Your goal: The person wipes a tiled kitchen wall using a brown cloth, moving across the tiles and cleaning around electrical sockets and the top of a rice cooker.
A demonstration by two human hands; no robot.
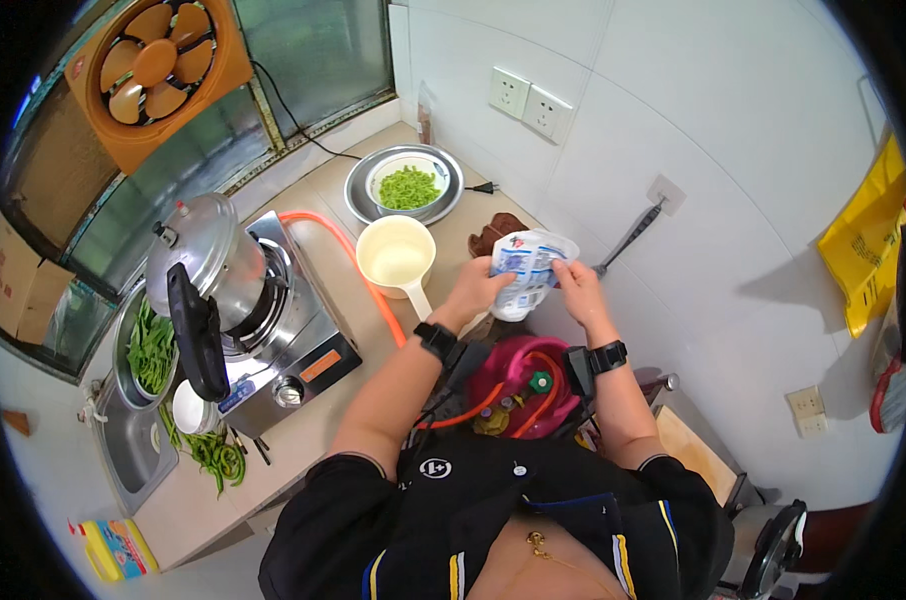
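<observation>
Both of my hands hold a white plastic packet with blue print (pixel 528 274) near the wall. My left hand (pixel 474 292) grips its left edge, and my right hand (pixel 582 294) pinches its right edge. Just behind the packet lies a brown object (pixel 498 232), partly covered by it. To the left stands a cream plastic dipper (pixel 395 255), its handle pointing towards my left wrist. Farther back, a bowl of chopped green vegetable (pixel 408 187) sits inside a metal basin (pixel 355 191).
A pressure cooker (pixel 213 255) stands on the gas stove (pixel 303 375) at left. Leafy greens (pixel 151 349), green peppers (pixel 224 457) and a sink (pixel 123 454) are beyond it. An orange hose (pixel 382 304) runs to a gas cylinder (pixel 498 416) below. A dark-handled utensil (pixel 633 236) hangs on the wall.
</observation>
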